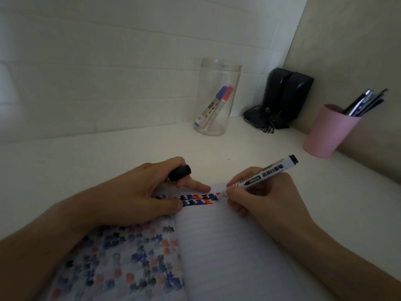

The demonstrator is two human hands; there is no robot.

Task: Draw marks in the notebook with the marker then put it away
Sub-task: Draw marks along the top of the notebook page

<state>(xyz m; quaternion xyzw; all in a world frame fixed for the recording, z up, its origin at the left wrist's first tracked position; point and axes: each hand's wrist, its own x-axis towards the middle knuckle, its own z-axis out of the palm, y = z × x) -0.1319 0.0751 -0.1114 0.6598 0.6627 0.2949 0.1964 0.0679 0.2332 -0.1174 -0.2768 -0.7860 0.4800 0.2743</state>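
A smooth white tabletop carries an open ruled notebook at the near edge, its paper matte and faintly lined; the right page is mostly bare, while the left page is crowded with blurred blue, black and red marks that show soft and smeary in the dim light. Two short rows of crisper marks run along the far edge of the right page. The right hand is clamped on a white cylindrical marker with black print on its barrel and a black end cap pointing far and right; thumb and fingers pinch it low, and the tip meets the paper just right of the rows. The tip itself is partly hidden by the fingers. The left hand lies palm down on the notebook's far left part, its fingers curled round a short glossy black cap while one finger stretches right across the page. Both forearms run out of the picture at the near edge. Farther back stands a clear plastic jar with two markers leaning inside, one blue-capped and one red-capped. To the right are a dark, rounded object with a cord, hard to make out, and a matte pink cup holding pens.
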